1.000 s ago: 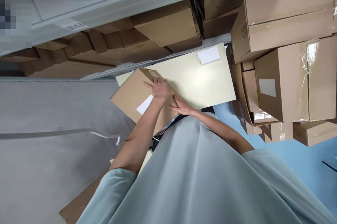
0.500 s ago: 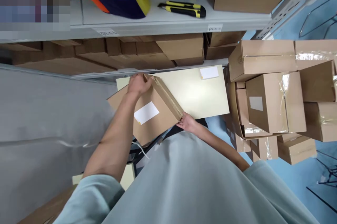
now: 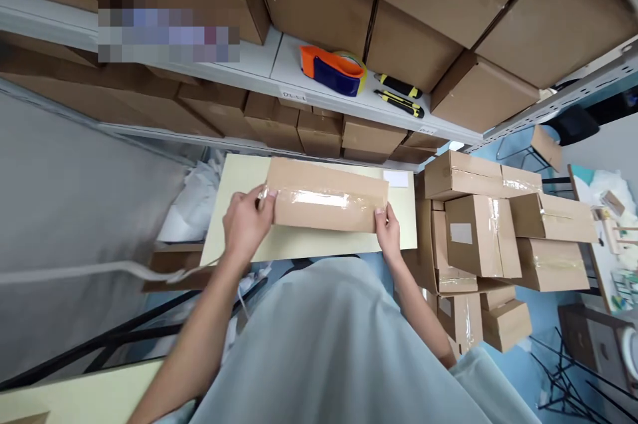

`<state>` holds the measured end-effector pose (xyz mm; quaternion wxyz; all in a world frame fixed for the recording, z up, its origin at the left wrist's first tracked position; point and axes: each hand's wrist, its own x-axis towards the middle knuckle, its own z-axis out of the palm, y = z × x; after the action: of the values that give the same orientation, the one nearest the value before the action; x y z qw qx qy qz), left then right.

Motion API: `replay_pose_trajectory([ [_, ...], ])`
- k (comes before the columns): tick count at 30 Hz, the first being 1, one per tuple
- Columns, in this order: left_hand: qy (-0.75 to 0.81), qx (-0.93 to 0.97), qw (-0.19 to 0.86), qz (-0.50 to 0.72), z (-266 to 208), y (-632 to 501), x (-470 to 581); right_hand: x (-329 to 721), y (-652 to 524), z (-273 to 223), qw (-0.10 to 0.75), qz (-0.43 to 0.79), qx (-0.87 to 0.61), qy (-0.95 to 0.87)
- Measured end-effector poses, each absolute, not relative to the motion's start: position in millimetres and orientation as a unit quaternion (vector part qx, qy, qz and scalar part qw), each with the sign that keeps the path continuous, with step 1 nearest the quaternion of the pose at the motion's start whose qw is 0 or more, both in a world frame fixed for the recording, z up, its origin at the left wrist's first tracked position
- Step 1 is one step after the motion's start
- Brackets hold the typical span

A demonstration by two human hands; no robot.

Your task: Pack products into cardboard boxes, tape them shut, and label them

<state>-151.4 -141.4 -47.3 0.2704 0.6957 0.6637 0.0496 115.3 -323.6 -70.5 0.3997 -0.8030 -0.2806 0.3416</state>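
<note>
A: Looked out over a pale desk (image 3: 234, 175), set below a shelf (image 3: 294, 80) loaded with boxes (image 3: 319, 5), with a box stack (image 3: 483, 234) just off to the right.

B: And above that desk?

A: Had a brown carton (image 3: 323, 211) up front, with a long taped face showing! Could not tell whether lifted off the surface or touching along the underside.

B: Seemed risky?

A: Seemed so, a little. Was gripped only at the ends, so might have tipped or swung with one hold loosened. Might have slid, too, given slick-looking tape near the thumbs.

B: And knocked into anything?

A: Possibly into the white pad (image 3: 397, 179), just beside the right end, with a careless turn.

B: Sat where, then, against the fingers?

A: Right between both sets! Was pinched by left fingers (image 3: 270, 202), curled partway around the left end, with thumb on the taped face.

B: And opposite?

A: Was clasped by right fingers (image 3: 380, 218) near the lower right corner, thumb in front, the rest partly hidden.
</note>
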Motion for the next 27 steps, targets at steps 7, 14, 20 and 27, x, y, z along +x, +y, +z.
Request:
replay_pose_trajectory([
  [7, 0.625, 0.709, 0.316, 0.083, -86, -169, -154, 117, -308, -83, 0.222, 0.215, -0.907, -0.286],
  [14, 0.374, 0.882, 0.269, 0.103, -83, -192, -96, 68, -290, -90, 0.249, 0.209, -0.830, -0.453],
  [20, 0.287, 0.908, 0.294, 0.075, -90, -208, -84, 51, -291, -88, 0.201, 0.248, -0.809, -0.493],
  [27, 0.375, 0.880, 0.272, 0.105, -100, -189, -160, 79, -331, -82, 0.178, 0.160, -0.875, -0.421],
])
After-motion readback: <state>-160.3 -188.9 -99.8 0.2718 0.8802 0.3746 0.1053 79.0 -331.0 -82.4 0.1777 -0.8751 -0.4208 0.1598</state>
